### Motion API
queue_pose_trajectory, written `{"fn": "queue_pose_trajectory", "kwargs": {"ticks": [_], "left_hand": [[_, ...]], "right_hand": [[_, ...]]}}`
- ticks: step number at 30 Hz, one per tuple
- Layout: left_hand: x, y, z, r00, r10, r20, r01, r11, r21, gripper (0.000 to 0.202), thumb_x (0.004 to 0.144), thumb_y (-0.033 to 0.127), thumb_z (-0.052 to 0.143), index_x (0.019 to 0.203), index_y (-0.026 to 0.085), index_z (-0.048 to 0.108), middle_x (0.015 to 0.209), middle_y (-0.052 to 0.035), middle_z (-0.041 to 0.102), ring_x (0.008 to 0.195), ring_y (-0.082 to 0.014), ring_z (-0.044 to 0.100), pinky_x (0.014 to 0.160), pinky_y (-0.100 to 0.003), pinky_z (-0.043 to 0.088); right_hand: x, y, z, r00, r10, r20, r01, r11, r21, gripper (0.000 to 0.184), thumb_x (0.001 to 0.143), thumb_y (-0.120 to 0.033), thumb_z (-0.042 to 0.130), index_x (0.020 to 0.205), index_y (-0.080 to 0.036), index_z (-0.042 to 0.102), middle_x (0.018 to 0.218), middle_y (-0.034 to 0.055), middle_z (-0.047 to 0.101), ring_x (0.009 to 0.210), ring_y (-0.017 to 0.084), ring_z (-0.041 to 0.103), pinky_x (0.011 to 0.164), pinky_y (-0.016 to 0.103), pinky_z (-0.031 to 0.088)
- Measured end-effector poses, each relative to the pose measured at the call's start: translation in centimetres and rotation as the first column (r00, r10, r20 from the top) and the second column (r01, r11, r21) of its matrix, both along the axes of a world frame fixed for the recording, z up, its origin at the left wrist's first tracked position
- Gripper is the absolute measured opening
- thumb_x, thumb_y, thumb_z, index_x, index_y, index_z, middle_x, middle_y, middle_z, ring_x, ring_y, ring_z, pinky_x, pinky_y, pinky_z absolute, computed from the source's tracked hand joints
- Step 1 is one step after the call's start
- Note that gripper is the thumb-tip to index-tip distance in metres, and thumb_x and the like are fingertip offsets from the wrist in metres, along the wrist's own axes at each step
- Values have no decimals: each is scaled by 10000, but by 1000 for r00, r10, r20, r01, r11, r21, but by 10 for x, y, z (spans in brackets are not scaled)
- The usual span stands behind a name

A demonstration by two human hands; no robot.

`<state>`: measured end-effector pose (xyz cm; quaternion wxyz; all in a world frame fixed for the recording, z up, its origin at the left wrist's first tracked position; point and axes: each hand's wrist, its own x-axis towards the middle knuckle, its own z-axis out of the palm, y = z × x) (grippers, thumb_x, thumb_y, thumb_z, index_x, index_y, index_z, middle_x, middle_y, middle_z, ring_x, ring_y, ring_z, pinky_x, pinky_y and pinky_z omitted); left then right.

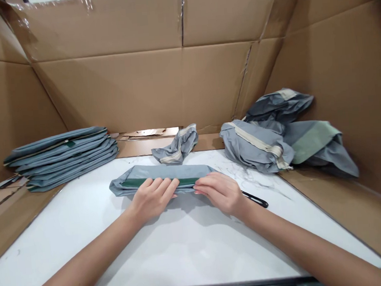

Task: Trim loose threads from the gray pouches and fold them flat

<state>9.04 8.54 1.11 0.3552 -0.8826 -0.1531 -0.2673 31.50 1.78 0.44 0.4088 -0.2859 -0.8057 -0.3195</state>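
A folded grey-blue fabric piece [169,169] with a dark green band lies across the middle of the table. My left hand [153,197] grips its near edge, fingers curled over the green band and thumb underneath. At the right part of the same edge, my right hand [219,191] pinches the fabric between thumb and fingers. A black tool handle [256,198] sticks out from behind my right wrist; the rest of that tool is hidden.
Stacked at the left are several folded grey-blue fabric pieces [68,156], the top one showing a zipper. A small crumpled grey piece [177,146] lies at the back. Crumpled grey fabric [257,146] is heaped at the right. Cardboard walls [112,92] surround the white table [180,255].
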Motion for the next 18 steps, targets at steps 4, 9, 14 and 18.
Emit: {"fn": "queue_pose_trajectory", "kwargs": {"ticks": [4, 9, 14, 18], "left_hand": [[2, -2, -1, 999, 33, -3, -33, 999, -34, 175, 917, 265, 395, 939, 153, 528, 720, -23, 555, 635, -153, 459, 583, -313, 246], [-3, 0, 1, 999, -3, -36, 5, 998, 55, 105, 866, 131, 454, 937, 161, 525, 725, -10, 564, 635, -140, 452, 579, -305, 249], [-7, 2, 3, 989, -146, -16, 147, 976, 163, 69, 850, 143, 503, 902, 183, 523, 710, 20, 572, 590, -106, 428, 542, -288, 244], [-13, 3, 4, 979, -201, -31, 203, 951, 233, 90, 858, 281, 528, 825, 199, 516, 580, 46, 473, 512, -97, 375, 492, -290, 221]], "right_hand": [[4, 1, 0, 998, 8, 59, -10, 999, 35, 172, 785, -96, 612, 948, -145, 586, 884, 74, 681, 764, 156, 605, 650, 288, 492], [4, 3, 0, 970, -197, 141, 195, 980, 28, 157, 837, -256, 587, 938, -137, 593, 922, 89, 674, 698, 146, 579, 603, 272, 468], [6, 3, 3, 958, -157, 239, 138, 986, 94, 113, 848, -240, 571, 885, -141, 612, 680, 23, 644, 615, 120, 548, 646, 270, 476], [15, -1, 9, 938, -95, 332, 28, 979, 202, 90, 813, -231, 610, 873, -164, 616, 669, 20, 640, 566, 109, 527, 518, 252, 436]]}}
